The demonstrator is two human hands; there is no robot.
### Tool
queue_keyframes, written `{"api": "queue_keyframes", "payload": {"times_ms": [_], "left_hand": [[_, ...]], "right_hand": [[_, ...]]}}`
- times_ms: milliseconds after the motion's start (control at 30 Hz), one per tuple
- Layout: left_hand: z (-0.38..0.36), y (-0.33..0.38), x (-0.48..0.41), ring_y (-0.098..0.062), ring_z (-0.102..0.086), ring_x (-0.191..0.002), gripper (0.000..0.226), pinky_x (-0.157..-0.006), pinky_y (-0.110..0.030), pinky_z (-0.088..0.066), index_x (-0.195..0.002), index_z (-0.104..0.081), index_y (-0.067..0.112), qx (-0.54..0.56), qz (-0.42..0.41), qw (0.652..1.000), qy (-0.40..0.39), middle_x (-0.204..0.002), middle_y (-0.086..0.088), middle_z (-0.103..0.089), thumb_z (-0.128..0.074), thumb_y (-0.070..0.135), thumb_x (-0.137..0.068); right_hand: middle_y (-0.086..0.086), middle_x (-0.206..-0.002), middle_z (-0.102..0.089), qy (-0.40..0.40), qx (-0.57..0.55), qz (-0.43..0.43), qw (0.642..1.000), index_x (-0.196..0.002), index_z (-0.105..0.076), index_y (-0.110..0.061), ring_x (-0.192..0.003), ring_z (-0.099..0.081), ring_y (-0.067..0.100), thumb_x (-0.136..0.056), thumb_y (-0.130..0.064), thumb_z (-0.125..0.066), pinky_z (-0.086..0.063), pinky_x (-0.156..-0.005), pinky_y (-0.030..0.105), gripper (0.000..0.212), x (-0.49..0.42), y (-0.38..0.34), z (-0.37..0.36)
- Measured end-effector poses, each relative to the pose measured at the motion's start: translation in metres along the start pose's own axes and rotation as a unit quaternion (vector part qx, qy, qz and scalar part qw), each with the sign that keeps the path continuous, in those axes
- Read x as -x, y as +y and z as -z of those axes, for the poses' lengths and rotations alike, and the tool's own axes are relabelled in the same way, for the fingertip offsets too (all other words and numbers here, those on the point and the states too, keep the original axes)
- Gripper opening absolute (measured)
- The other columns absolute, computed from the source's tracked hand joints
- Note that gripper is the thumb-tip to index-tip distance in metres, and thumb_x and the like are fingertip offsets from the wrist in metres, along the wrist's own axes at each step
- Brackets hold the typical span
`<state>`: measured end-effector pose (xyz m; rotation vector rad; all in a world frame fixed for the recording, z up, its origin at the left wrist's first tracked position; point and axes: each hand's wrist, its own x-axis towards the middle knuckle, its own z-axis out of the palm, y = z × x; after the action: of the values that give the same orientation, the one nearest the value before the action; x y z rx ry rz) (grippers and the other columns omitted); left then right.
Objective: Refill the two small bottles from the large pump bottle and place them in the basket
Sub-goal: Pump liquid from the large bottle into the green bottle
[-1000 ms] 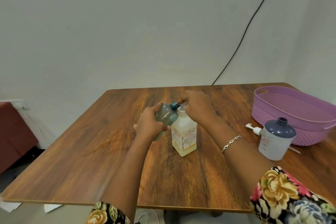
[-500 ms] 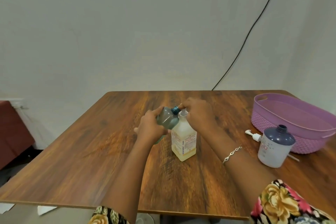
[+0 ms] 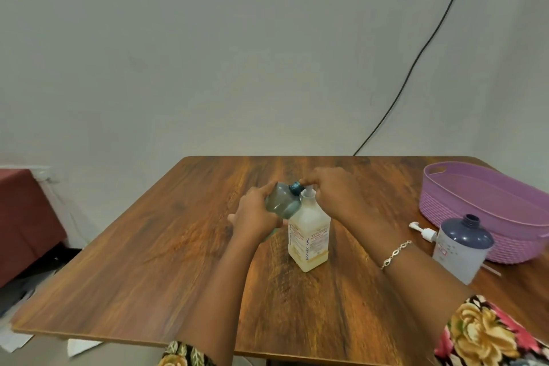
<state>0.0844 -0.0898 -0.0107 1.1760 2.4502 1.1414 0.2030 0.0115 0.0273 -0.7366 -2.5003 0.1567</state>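
My left hand (image 3: 255,217) grips a grey-green translucent bottle (image 3: 282,202), tilted with its blue neck against the mouth of a white square bottle (image 3: 309,239) with a yellowish label, which stands mid-table. My right hand (image 3: 332,190) is curled over the white bottle's neck; its fingertips are at the two mouths. A blue-topped bottle (image 3: 460,246) with an open neck stands at the right, and a white pump head (image 3: 423,232) lies beside it. The purple basket (image 3: 487,214) sits at the far right.
The wooden table (image 3: 178,261) ends at a near edge at the bottom. A black cable (image 3: 416,56) runs down the wall behind it. A dark red piece of furniture (image 3: 23,217) stands at the left. Papers (image 3: 80,346) lie on the floor.
The view has tilted up, so table and bottles sit lower in frame. Both hands stay on the two bottles, with the grey-green bottle still tipped against the white one.
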Motion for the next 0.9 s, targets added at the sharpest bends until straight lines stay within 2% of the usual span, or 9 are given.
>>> {"api": "queue_keyframes", "payload": {"times_ms": [133, 267, 367, 433, 533, 633, 700, 800, 900], "left_hand": [[0.004, 0.004, -0.001, -0.018, -0.045, -0.119, 0.09, -0.098, -0.048, -0.036, -0.14, -0.036, 0.036, 0.016, -0.005, 1.0, 0.01, -0.126, 0.006, -0.048, -0.082, 0.016, -0.066], [0.003, 0.002, -0.002, -0.019, -0.047, -0.117, 0.089, -0.099, -0.048, -0.038, -0.141, -0.037, 0.034, 0.029, -0.001, 1.0, 0.004, -0.126, 0.003, -0.048, -0.082, 0.015, -0.066], [0.0, -0.002, 0.0, -0.019, -0.047, -0.117, 0.09, -0.098, -0.046, -0.04, -0.141, -0.037, 0.033, 0.028, 0.001, 1.0, 0.005, -0.125, 0.004, -0.048, -0.082, 0.013, -0.065], [-0.002, -0.004, 0.002, -0.019, -0.047, -0.116, 0.09, -0.098, -0.048, -0.04, -0.14, -0.038, 0.033, 0.026, 0.005, 1.0, 0.003, -0.125, 0.004, -0.048, -0.082, 0.013, -0.065], [-0.003, -0.003, 0.003, -0.019, -0.047, -0.116, 0.09, -0.098, -0.047, -0.039, -0.14, -0.038, 0.032, 0.045, 0.011, 0.999, 0.002, -0.123, 0.005, -0.047, -0.083, 0.013, -0.064], [0.002, 0.003, 0.0, -0.019, -0.048, -0.117, 0.09, -0.099, -0.047, -0.039, -0.141, -0.038, 0.031, 0.053, 0.003, 0.999, 0.011, -0.127, 0.004, -0.049, -0.083, 0.015, -0.064], [0.005, 0.007, -0.003, -0.02, -0.047, -0.117, 0.09, -0.099, -0.049, -0.038, -0.14, -0.037, 0.034, 0.034, -0.002, 0.999, 0.013, -0.129, 0.004, -0.049, -0.082, 0.013, -0.065], [0.002, 0.003, -0.005, -0.019, -0.046, -0.118, 0.089, -0.098, -0.049, -0.038, -0.14, -0.038, 0.035, 0.009, -0.006, 1.0, 0.002, -0.13, 0.004, -0.049, -0.082, 0.014, -0.065], [-0.002, -0.003, -0.003, -0.02, -0.046, -0.119, 0.089, -0.098, -0.049, -0.038, -0.14, -0.038, 0.035, 0.007, 0.005, 1.0, 0.0, -0.128, 0.004, -0.048, -0.083, 0.018, -0.065]], "right_hand": [[0.002, -0.109, -0.066, 0.0, -0.101, -0.009, 0.995, -0.11, -0.067, -0.014, -0.096, -0.057, 0.017, -0.084, 0.002, -0.049, -0.039, -0.073, 0.02, 0.036, -0.003, 0.012, 0.007], [0.004, -0.106, -0.065, 0.048, -0.088, 0.004, 0.995, -0.107, -0.068, -0.01, -0.091, -0.056, 0.017, -0.083, 0.004, -0.05, -0.038, -0.074, 0.02, 0.033, 0.001, 0.008, -0.005], [0.006, -0.097, -0.066, 0.108, -0.117, 0.0, 0.987, -0.096, -0.071, -0.007, -0.079, -0.045, 0.01, -0.077, 0.006, -0.052, -0.026, -0.061, 0.012, 0.03, 0.011, 0.002, -0.02], [0.006, -0.095, -0.066, 0.115, -0.119, 0.0, 0.986, -0.094, -0.072, -0.008, -0.078, -0.044, 0.01, -0.077, 0.005, -0.053, -0.026, -0.059, 0.01, 0.028, 0.014, 0.003, -0.024], [0.005, -0.095, -0.066, 0.102, -0.121, -0.012, 0.987, -0.097, -0.071, -0.008, -0.08, -0.047, 0.011, -0.079, 0.005, -0.052, -0.028, -0.063, 0.012, 0.029, 0.012, 0.003, -0.022], [0.006, -0.094, -0.067, 0.072, -0.112, -0.017, 0.991, -0.098, -0.071, -0.008, -0.083, -0.057, 0.02, -0.081, 0.001, -0.051, -0.045, -0.073, 0.029, 0.028, -0.003, 0.003, -0.008], [0.007, -0.091, -0.068, 0.066, -0.101, -0.024, 0.992, -0.094, -0.072, -0.008, -0.082, -0.059, 0.024, -0.082, -0.001, -0.051, -0.048, -0.074, 0.038, 0.026, -0.01, 0.003, -0.003], [0.008, -0.081, -0.067, 0.107, -0.097, -0.034, 0.989, -0.084, -0.072, -0.007, -0.074, -0.058, 0.025, -0.077, 0.003, -0.052, -0.048, -0.066, 0.039, 0.023, -0.004, 0.002, -0.011], [0.006, -0.077, -0.065, 0.122, -0.089, -0.029, 0.988, -0.078, -0.07, -0.008, -0.071, -0.053, 0.021, -0.072, 0.005, -0.053, -0.041, -0.061, 0.03, 0.023, 0.002, -0.002, -0.021]]}}
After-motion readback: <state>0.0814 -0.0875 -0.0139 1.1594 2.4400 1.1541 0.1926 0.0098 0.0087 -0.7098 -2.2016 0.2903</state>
